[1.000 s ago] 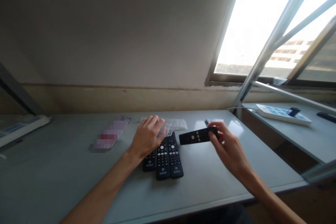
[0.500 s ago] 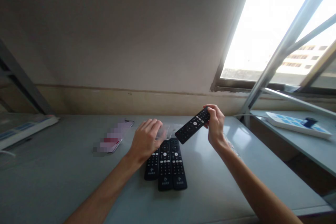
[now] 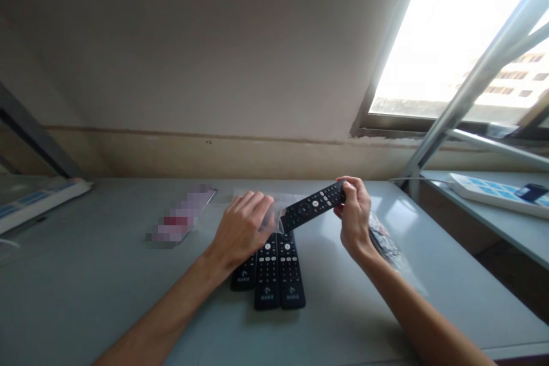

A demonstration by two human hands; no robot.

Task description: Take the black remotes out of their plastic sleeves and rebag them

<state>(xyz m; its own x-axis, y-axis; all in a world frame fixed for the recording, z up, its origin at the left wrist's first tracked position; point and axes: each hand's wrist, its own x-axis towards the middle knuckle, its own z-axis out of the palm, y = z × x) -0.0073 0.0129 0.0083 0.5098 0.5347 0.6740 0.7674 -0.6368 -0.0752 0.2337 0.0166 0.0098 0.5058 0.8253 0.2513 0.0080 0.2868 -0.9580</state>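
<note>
My right hand [image 3: 355, 214] grips a black remote control [image 3: 315, 204] by one end and holds it tilted above the table. The remote's lower left end is at the mouth of a clear plastic bag [image 3: 278, 211], and its tip seems to be just inside. My left hand [image 3: 246, 223] is closed on the bag, whose film stretches out behind the fingers to the left. Below the hands lie three more black remotes side by side: a left one [image 3: 243, 277], a middle one [image 3: 267, 280] and a right one [image 3: 291, 277]. My left hand partly covers their far ends.
A phone [image 3: 186, 218], partly blurred out, lies on the grey table [image 3: 343, 320] to the left. Beside my right forearm is a plastic-wrapped item [image 3: 388, 243]. White boxes with blue tops stand at left [image 3: 47, 203] and right [image 3: 493, 191], by metal posts.
The remote in my right hand has come down to a flatter angle, and its end has met the bag's opening. My left hand still holds the bag. The view has shifted slightly.
</note>
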